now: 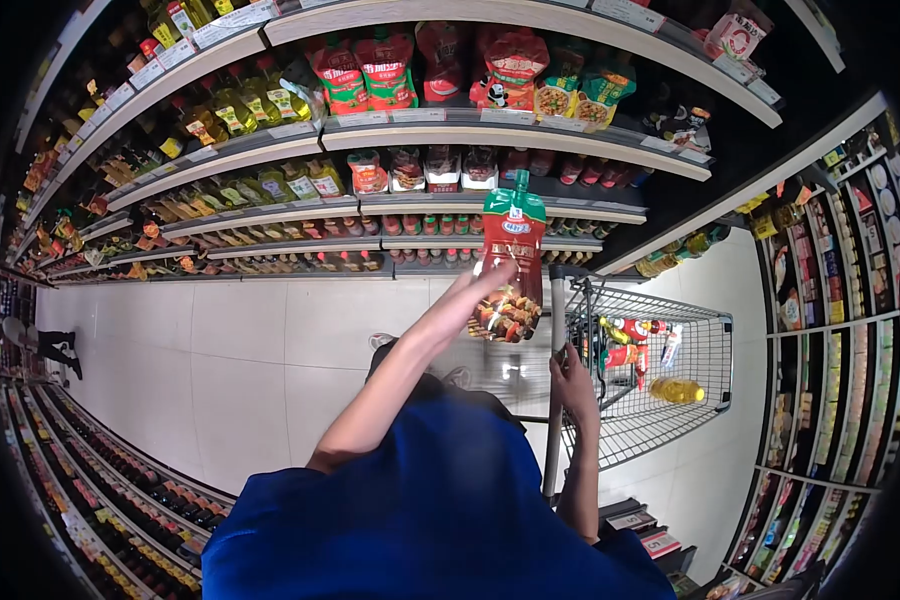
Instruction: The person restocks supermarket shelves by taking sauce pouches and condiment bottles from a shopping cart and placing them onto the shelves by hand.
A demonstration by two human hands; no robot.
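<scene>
My left hand (488, 287) is closed on a red and green sauce pouch (515, 235) with a green spout cap on top. The pouch stands upright in front of the shelves, its front printed with meat skewers near the bottom. Part of the fingers is hidden or blurred against it. My right hand (574, 385) is closed round the handle (558, 310) of a wire shopping cart (660, 300). Inside the cart lie a bottle of yellow oil (677, 390), a red and green pouch (622, 356) and several other packages.
Shelves ahead hold red and green pouches (387, 72), oil bottles (270, 90) and small jars (435, 225). To the right rises another stocked shelf (820, 270); more shelving (120, 490) runs along the lower left. Another person's legs (60, 347) show at far left on the tiled floor (240, 330).
</scene>
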